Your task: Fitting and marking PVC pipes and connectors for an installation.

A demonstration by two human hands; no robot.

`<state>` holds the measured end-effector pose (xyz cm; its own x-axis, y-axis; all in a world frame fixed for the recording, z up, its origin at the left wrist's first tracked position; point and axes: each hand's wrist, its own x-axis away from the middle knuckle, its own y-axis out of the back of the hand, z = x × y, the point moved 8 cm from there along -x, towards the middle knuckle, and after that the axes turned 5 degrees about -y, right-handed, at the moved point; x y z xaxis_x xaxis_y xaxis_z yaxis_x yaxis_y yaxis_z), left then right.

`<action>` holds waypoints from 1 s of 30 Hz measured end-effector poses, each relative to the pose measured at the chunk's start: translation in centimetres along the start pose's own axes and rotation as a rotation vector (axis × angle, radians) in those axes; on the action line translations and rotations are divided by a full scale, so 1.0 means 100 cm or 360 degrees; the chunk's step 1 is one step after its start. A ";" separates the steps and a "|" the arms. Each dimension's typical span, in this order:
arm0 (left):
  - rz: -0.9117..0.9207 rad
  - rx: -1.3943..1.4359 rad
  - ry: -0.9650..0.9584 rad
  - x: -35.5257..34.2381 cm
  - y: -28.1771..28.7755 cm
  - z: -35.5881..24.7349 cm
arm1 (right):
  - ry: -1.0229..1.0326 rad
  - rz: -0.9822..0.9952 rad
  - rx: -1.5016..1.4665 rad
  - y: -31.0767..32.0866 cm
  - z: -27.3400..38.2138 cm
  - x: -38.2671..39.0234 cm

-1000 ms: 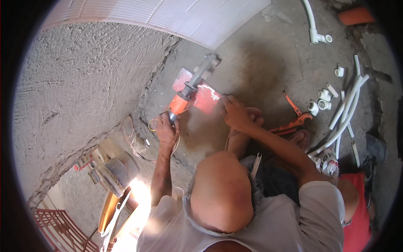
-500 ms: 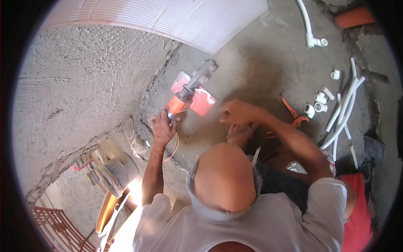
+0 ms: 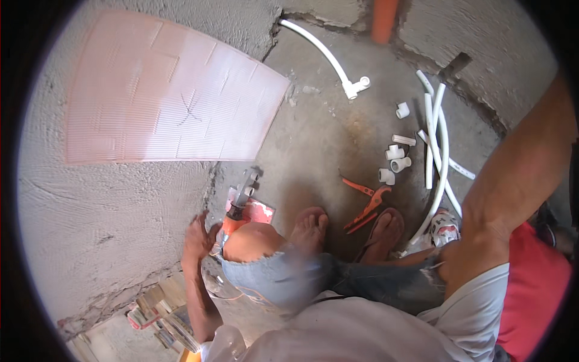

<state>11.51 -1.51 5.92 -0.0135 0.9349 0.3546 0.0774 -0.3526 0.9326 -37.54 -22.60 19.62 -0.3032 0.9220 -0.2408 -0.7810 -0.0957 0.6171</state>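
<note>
The left hand [image 3: 196,242] is hovering, fingers spread and apart, just beside the orange-bodied hand tool with a flat grey metal head [image 3: 231,224]; whether a fingertip is touching its grip I am not able to tell. The bare right arm [image 3: 512,169] is reaching up and out of view, its hand not showing, so its state is going unrecorded. The tool is lying just right of the left hand, seemingly leaning on a red metal plate stand [image 3: 263,211], which is probably keeping the head off the floor. An orange pipe cutter with splayed handles [image 3: 375,200] is lying well to the hand's right, near the feet, presumably for easy reach. Beyond it, short white plastic fittings [image 3: 386,176] are sitting loosely grouped, and long white plastic pipes [image 3: 444,145] are lying crossed. Grey, dusty concrete floor [image 3: 319,151] is bearing everything; rough grey plastered wall [image 3: 108,211] is rising left of the hand, a pale pink ribbed panel [image 3: 120,120] standing out above and ahead of it.
</note>
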 end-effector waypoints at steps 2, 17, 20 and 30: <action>-0.0111 -0.0018 -0.0159 -0.025 0.059 -0.064 | 0.0037 -0.0141 0.0016 0.025 -0.003 0.014; -0.0273 -0.0451 -0.0866 -0.160 0.220 -0.377 | 0.0228 -0.0908 0.0052 0.134 -0.037 0.077; -0.0307 -0.0527 -0.0930 -0.173 0.221 -0.390 | 0.0199 -0.1025 0.0089 0.139 -0.047 0.081; 0.0138 -0.0424 -0.0826 -0.283 0.107 -0.344 | 0.0002 -0.1379 0.0509 0.158 -0.075 0.100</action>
<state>-21.56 -33.12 8.21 0.4765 0.7757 0.4138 -0.1980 -0.3639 0.9102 -56.98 -17.76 21.30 0.3161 0.6228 -0.7157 -0.5476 0.7358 0.3985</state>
